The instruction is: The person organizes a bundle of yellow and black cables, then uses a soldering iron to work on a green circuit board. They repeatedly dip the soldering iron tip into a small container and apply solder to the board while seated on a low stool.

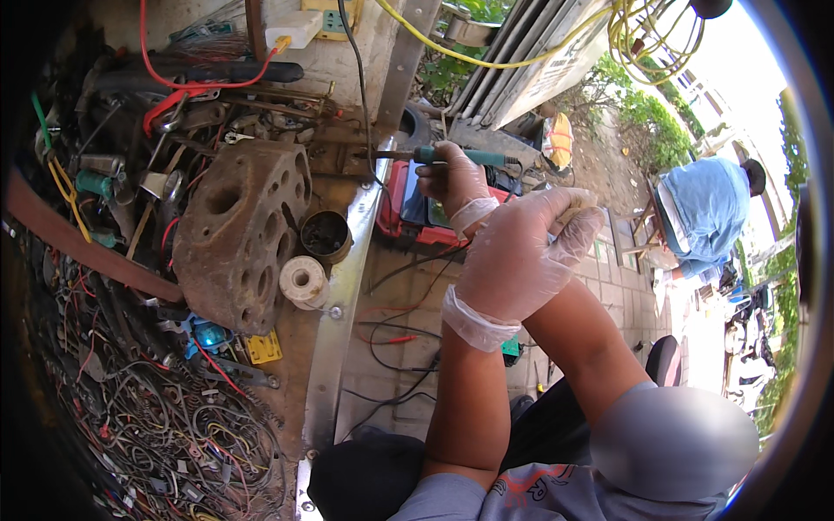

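My forearms cross, both hands in thin clear gloves. My right hand (456,184) is farther off and grips a soldering iron (465,157) by its green handle. Its metal tip points left over the bench's metal edge. Nearer and partly in front of the right forearm, my left hand (521,252) has its thumb and fingers pressed together toward the right. Whatever sits in that pinch is too small to make out. Left of my hands, on the bench, are a round tin (326,236) with dark contents and a pale spool (304,282).
A heavy rusty metal block (239,234) stands on the bench (300,365), among tools. Tangled wires and small parts (182,425) fill the near left. Below my hands are a red toolbox (401,204) and loose cables. Yellow cord (495,62) hangs overhead. A person (708,208) in blue sits at right.
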Motion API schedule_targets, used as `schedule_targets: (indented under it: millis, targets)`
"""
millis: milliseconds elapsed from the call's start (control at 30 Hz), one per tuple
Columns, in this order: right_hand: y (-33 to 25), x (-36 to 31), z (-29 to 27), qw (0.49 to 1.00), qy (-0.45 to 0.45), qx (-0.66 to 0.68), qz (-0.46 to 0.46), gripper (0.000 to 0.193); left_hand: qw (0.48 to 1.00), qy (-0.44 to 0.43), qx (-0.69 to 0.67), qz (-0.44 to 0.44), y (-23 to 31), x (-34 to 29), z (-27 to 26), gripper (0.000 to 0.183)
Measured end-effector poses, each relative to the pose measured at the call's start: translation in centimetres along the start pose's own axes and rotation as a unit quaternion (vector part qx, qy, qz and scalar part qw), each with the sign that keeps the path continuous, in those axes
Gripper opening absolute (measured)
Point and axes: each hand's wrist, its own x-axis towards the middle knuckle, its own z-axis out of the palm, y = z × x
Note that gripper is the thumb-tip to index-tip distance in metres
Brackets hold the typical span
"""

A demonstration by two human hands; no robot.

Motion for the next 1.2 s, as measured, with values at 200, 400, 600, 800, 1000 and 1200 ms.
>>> schedule_targets:
  millis: [200,400,600,800,1000,1200]
  targets:
    - [-0.7,-0.9,0.6,0.999,-0.004,-0.026,-0.039,0.035,1.0,0.0,0.008,0.001,0.2,0.0,-0.1,0.029]
    - [-1.3,-1.4,0.7,0.997,-0.013,-0.047,-0.055,0.035,1.0,0.002,0.01,0.008,0.3,0.0,-0.1,0.028]
    - [-1.1,-1.5,0.7,0.997,-0.02,-0.052,-0.057,0.033,1.0,-0.002,-0.001,0.012,0.3,0.0,0.1,0.027]
    - [-0.9,-1.7,0.5,0.993,-0.034,-0.076,-0.078,0.029,1.0,-0.012,-0.005,0.0,0.3,-0.1,0.3,0.029]
    - [-0.3,-1.7,-0.1,0.975,-0.113,-0.132,-0.136,0.032,0.999,-0.029,-0.02,-0.026,0.2,-0.1,0.4,0.032]
    - [0.6,-1.8,-1.0,0.949,-0.165,-0.184,-0.195,0.032,0.999,-0.024,-0.021,-0.023,-0.1,-0.1,0.3,0.032]
